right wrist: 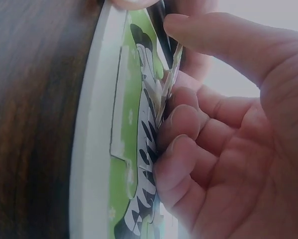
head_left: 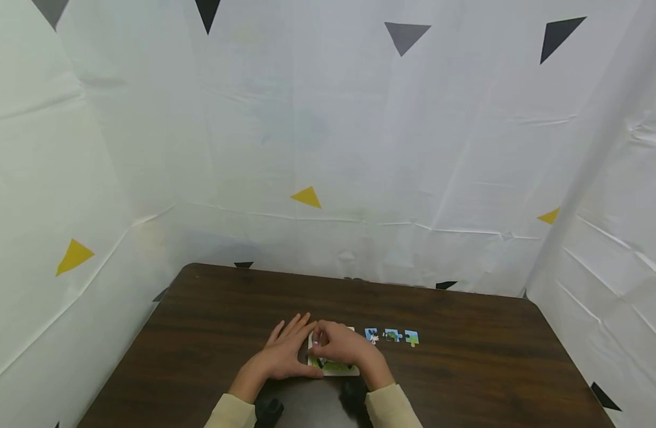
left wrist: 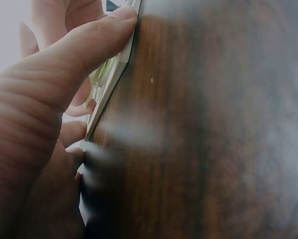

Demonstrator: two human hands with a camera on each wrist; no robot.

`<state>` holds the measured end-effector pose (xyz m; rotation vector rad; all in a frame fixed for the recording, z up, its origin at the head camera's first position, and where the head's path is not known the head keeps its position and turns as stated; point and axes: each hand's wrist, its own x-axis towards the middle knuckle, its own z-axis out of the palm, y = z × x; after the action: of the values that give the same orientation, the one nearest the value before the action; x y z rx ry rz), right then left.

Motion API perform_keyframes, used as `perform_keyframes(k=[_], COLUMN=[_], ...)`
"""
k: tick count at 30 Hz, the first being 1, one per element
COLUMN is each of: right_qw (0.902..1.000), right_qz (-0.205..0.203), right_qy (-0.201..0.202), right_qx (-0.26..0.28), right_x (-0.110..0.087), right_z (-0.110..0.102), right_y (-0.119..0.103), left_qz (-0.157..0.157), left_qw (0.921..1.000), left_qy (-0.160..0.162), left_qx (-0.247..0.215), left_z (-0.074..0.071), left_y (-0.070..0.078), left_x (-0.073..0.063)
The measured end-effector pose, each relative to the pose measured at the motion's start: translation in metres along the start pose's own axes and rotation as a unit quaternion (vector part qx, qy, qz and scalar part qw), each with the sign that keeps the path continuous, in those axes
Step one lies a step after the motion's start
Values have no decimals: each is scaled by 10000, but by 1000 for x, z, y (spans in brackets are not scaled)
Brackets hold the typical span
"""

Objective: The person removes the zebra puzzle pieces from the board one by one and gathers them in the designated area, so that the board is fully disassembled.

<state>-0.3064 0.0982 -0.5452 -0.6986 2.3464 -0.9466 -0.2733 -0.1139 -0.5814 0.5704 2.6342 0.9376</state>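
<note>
A small jigsaw puzzle [head_left: 338, 368] in a white frame lies on the table between the two hands. Zebra stripes on green show on it in the right wrist view. The left hand [head_left: 285, 355] spreads its fingers along the puzzle's left side, its thumb [left wrist: 109, 32] resting on the frame's near edge. Above the puzzle, the right hand [head_left: 345, 345] pinches a thin puzzle piece [right wrist: 171, 79] between thumb and fingers. That piece is tilted up, edge toward the right wrist camera, low over the picture. The right hand hides much of the puzzle in the head view.
Right of the puzzle, three loose pieces lie in a row: a blue and white one [head_left: 371, 335], a blue and green one [head_left: 393, 335] and a green one [head_left: 412, 337]. The dark wooden table [head_left: 478, 356] meets white curtains [head_left: 360, 148] behind and at the sides.
</note>
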Motion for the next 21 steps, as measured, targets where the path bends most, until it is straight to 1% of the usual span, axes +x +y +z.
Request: perform_keyframes(k=[11, 21], right_qw=[9997, 9982], right_qz=[-232, -365], right_qy=[44, 467], right_qx=[59, -86], right_x=[-1, -4], right_z=[-6, -14], right_y=[1, 0], left_qz=[76, 35], left_qw=[10000, 10000], left_qy=[-24, -4], left_qx=[-52, -33], left_z=[0, -1], left_y=[-1, 0], left_x=[0, -1])
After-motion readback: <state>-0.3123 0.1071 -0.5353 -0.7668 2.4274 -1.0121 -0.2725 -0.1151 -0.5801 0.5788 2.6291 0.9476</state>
